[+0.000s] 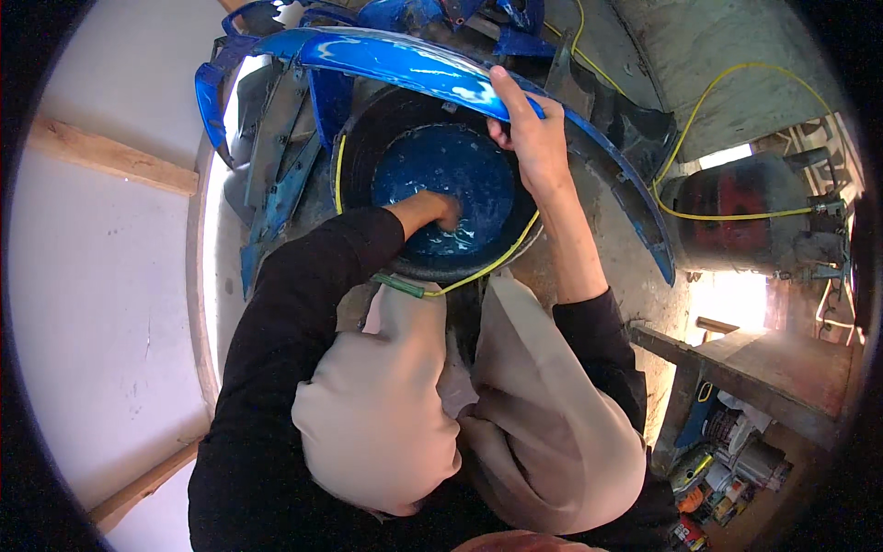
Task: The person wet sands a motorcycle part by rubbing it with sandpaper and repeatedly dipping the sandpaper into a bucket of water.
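Observation:
A long, curved, glossy blue body panel [405, 63] spans the far side of a black tub [354, 184]. My right hand [535, 138] grips it right of its middle, the thumb on the upper face and the fingers curled round the near edge. Bluish water [437, 166] with bits of foam fills the tub. Into this water dips my left hand [445, 212]; its fingers are under the surface or blurred, so whether it holds anything is hidden. A thin yellow hose [483, 274] runs along the tub's near rim and ends in a green piece [397, 284] by my knees.
More blue panels [405, 14] and dark plastic parts [276, 175] lie beyond and left of the tub. A dark cylindrical tank [745, 207] with yellow hose stands at the right. Below it is a wooden bench [763, 368] with cans and tools underneath. A white wall [101, 276] rises at left.

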A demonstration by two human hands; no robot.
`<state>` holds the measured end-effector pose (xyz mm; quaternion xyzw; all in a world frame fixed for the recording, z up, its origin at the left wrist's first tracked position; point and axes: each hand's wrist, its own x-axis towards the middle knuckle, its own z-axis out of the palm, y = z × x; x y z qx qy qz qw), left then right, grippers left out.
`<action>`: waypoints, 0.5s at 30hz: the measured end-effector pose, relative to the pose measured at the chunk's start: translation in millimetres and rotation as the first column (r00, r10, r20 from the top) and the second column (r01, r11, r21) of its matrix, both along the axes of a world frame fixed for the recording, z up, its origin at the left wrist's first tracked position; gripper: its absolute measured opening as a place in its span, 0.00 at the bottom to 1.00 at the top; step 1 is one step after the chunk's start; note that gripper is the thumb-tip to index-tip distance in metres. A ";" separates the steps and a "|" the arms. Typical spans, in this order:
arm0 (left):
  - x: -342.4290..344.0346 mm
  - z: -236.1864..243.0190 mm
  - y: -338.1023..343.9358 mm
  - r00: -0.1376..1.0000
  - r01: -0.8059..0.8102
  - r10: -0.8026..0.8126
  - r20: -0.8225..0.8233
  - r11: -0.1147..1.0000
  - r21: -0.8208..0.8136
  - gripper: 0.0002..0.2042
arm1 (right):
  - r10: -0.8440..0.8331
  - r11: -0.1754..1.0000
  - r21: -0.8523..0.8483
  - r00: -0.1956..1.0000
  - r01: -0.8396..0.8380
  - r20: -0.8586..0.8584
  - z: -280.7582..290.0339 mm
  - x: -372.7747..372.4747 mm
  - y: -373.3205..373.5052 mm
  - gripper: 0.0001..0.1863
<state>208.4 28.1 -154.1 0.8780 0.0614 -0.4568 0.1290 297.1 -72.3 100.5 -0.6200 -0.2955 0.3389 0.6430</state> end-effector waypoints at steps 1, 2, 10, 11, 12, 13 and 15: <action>-0.6 -3.1 1.2 0.999 0.034 -0.034 -0.002 0.999 0.005 0.26 | -0.001 1.000 -0.001 1.000 0.001 -0.011 -0.3 -1.0 0.5 0.25; -2.7 -5.6 3.1 0.998 0.066 -0.066 -0.006 0.998 0.011 0.25 | 0.001 1.000 -0.001 1.000 -0.001 -0.023 -0.1 -2.7 1.6 0.25; -2.5 15.1 -3.0 0.998 -0.007 0.007 -0.065 1.000 0.009 0.29 | -0.001 1.000 0.006 1.000 0.001 -0.004 -3.2 -0.3 -0.2 0.24; -3.1 19.1 -4.4 0.997 0.030 -0.030 -0.074 1.000 -0.004 0.30 | -0.003 1.000 -0.010 1.000 0.003 -0.001 -3.3 1.0 -0.9 0.24; -1.9 23.0 -6.3 0.997 0.031 -0.031 -0.072 1.000 -0.006 0.30 | -0.004 1.000 -0.012 1.000 0.004 0.001 -3.7 2.4 -1.7 0.24; -2.2 26.0 -7.0 0.996 -0.039 0.039 -0.077 0.999 0.000 0.30 | -0.010 1.000 0.010 1.000 0.010 -0.003 -3.8 2.0 -1.4 0.26; -2.7 30.6 -9.7 0.991 -0.107 0.107 -0.081 0.994 0.003 0.30 | -0.017 0.999 0.029 1.000 0.017 -0.007 -5.3 1.6 -2.0 0.28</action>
